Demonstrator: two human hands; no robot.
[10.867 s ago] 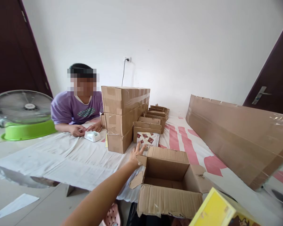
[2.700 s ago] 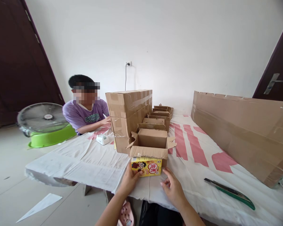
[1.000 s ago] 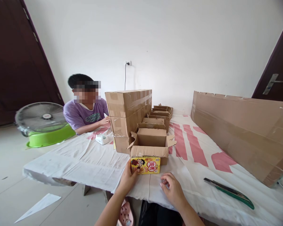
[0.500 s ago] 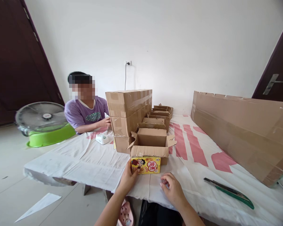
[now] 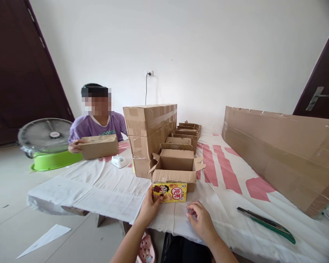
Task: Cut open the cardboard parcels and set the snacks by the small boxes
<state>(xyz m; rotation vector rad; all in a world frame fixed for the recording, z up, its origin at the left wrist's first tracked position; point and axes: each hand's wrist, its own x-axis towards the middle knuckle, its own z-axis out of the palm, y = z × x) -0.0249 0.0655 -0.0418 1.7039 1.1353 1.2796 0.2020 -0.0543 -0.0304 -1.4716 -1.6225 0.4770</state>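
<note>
My left hand grips the left end of a yellow snack box with a cartoon figure and red lettering on its front. The snack box stands at the near side of an open cardboard box, whose front flap hangs just above it. To the right, my right hand rests at the table's near edge, its fingers loosely curled in and nothing visible in them. A green utility knife lies on the cloth further right.
Taped cardboard boxes stand stacked behind the left hand. More open boxes run towards the wall. A large cardboard panel stands at right. Across the table, a person holds a carton near a white tape dispenser.
The person across the table has brought a carton out from behind the stack, to the left. My hands and the snack box have stayed nearly still.
</note>
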